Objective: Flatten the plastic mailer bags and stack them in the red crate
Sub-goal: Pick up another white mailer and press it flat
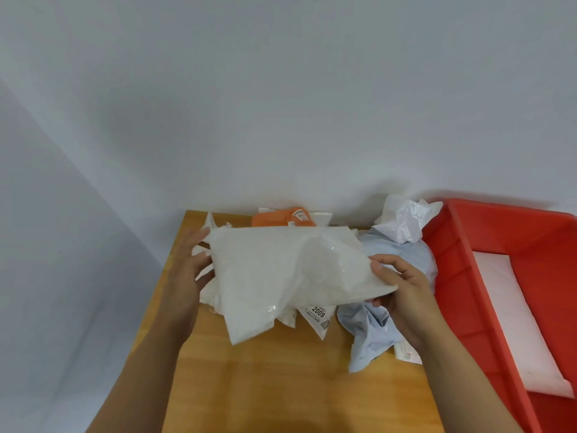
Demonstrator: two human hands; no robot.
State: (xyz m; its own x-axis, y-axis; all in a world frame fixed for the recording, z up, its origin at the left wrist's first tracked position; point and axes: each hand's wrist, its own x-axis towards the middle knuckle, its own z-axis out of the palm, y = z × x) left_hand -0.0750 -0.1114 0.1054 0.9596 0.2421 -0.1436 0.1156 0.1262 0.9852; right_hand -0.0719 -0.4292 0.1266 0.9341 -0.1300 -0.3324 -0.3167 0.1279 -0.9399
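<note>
Red crate (pixel 462 254) cut off right.

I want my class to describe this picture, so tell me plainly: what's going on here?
A person holds a large white plastic mailer bag above a wooden table. The right hand pinches its right edge, while the left hand touches its left edge with fairly straight fingers. More mailers lie heaped beneath and behind it, among them a crumpled pale blue bag and an orange bag. To the right, the red plastic crate already holds a flat white bag.
</note>
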